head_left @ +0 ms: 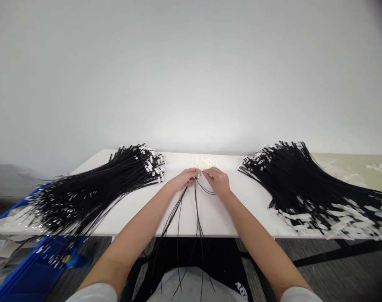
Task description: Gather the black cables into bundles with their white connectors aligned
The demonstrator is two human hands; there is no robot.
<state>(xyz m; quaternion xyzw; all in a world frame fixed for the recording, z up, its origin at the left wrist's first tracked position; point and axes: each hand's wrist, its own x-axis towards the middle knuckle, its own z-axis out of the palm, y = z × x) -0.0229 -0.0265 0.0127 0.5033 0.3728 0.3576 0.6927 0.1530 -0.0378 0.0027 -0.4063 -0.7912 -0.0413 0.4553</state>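
My left hand (185,179) pinches the upper ends of several thin black cables (197,218) that trail down over the front edge of the white table (209,214) into my lap. My right hand (218,180) meets it at the cable tips, fingers closed on one end of a cable. Just beyond both hands lies a small heap of white connectors (204,162).
A big bundle of black cables with white tags (96,188) fans across the table's left side and overhangs the edge. A second, larger bundle (307,184) covers the right side. A blue bin (36,268) stands on the floor at the lower left. A white wall rises behind.
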